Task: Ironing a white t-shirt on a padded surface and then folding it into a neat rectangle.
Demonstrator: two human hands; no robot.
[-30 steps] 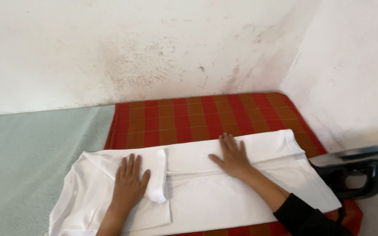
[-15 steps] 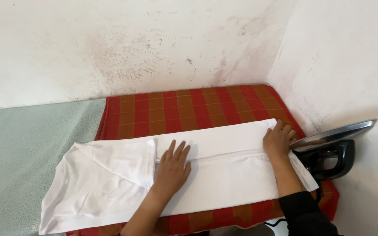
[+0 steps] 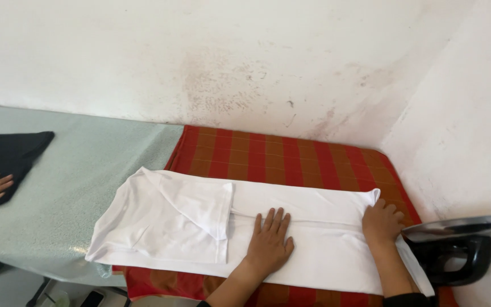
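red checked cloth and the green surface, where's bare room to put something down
Free: the strip of red checked cloth between the wall and the white garment, and the green surface between that garment and the dark cloth. Crowded: the cloth's near half, under the garment with the left hand and right hand, and the iron at right.

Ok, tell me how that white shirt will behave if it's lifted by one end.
The white shirt would probably droop: it lies flat in soft folds. It looks thin and likely light. The left hand and right hand press it flat, so the folds may slip open when lifted.
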